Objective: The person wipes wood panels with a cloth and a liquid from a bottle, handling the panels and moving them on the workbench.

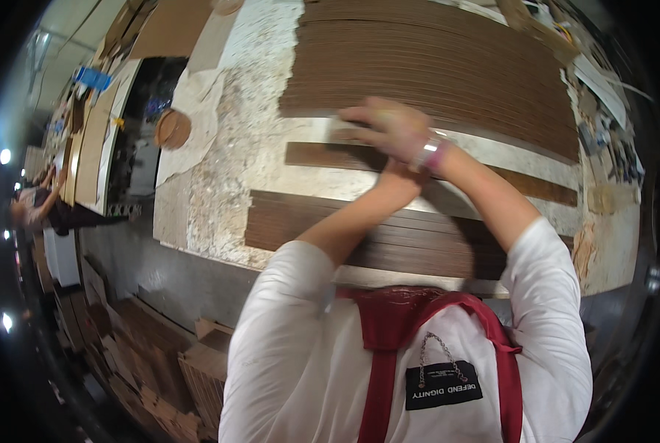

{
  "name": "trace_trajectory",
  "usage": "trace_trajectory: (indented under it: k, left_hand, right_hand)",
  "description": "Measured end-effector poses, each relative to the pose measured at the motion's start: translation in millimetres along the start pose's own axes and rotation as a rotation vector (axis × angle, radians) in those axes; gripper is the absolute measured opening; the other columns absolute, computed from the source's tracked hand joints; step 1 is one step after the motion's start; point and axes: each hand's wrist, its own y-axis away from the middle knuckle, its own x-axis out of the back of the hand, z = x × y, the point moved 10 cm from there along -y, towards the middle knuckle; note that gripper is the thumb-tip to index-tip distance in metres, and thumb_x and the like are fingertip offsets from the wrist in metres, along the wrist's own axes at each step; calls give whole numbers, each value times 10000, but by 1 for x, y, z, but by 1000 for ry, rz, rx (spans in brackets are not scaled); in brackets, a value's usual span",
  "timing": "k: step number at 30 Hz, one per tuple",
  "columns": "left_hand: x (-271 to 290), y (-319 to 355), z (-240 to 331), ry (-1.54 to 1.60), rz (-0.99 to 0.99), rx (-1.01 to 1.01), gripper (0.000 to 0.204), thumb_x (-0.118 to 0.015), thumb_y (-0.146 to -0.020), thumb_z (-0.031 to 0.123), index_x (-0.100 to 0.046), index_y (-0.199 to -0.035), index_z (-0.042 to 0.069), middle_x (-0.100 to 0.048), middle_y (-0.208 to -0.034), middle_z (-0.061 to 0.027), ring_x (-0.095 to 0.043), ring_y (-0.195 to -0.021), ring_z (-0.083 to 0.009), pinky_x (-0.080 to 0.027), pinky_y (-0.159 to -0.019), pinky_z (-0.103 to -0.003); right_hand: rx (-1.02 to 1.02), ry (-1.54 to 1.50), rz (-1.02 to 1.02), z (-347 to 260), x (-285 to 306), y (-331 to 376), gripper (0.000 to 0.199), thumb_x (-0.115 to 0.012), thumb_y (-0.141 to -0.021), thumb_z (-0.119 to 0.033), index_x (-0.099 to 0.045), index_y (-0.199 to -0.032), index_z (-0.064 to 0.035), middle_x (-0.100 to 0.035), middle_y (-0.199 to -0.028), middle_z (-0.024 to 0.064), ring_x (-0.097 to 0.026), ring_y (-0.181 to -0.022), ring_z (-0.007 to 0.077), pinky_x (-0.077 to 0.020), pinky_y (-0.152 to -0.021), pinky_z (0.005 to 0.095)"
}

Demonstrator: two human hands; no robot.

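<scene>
My right hand [398, 127] is stretched leftward over the bench, blurred, its fingers extended and apart. A pale tan patch shows by its fingertips; I cannot tell whether it is a held thing. My left hand [404, 179] is under the right wrist, its fingers mostly hidden. Beneath both hands lies a single dark brown wooden strip [322, 155]. Beyond it many similar strips form a wide, tightly laid stack [433, 70]. Nearer to me, more brown strips [293, 221] lie side by side, partly covered by my forearms.
The strips rest on a paint-spattered workbench [197, 210]. A round brown container [173, 129] stands at its left; a clear jar-like object [612, 198] and tools are at the right. Wooden boards [149, 354] stand on the floor lower left. Another person [38, 203] works far left.
</scene>
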Motion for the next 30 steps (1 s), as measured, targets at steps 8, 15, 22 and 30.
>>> trace_trajectory:
  k: [8,15,22,30]
  left_hand:
    - [-53,-1,-6,1008,58,220,344,-521,-949,196,-509,-1257,44,-534,-1255,-165,-483,-1175,-255,-375,-1009,-366]
    - [42,-38,7,309,-223,106,353,-550,-932,277,-579,-1207,58,-571,-1247,-172,-518,-1181,-294,-398,-1017,-404]
    - [22,-45,23,130,-247,-157,489,-673,-822,296,-565,-1241,69,-559,-1155,-166,-536,-1065,-358,-451,-927,-438]
    - [18,-46,28,166,-433,21,553,-729,-790,235,-554,-1291,81,-518,-1119,-133,-499,-1026,-327,-407,-891,-424]
  right_hand:
    - [550,330,-265,-79,-140,-108,147,-645,-834,-308,-745,-883,-212,-695,-828,106,-670,-795,300,-524,-681,438]
    - [379,283,34,-61,-39,-70,199,-608,-826,-170,-696,-1004,-169,-644,-877,107,-632,-870,320,-516,-761,421]
    - [-278,-497,480,168,127,140,403,-632,-910,-219,-579,-1271,-49,-615,-1153,39,-575,-1052,134,-465,-895,283]
    - [-1044,-73,869,361,240,487,476,-624,-894,-393,-621,-1200,-29,-667,-1047,122,-606,-960,222,-450,-880,324]
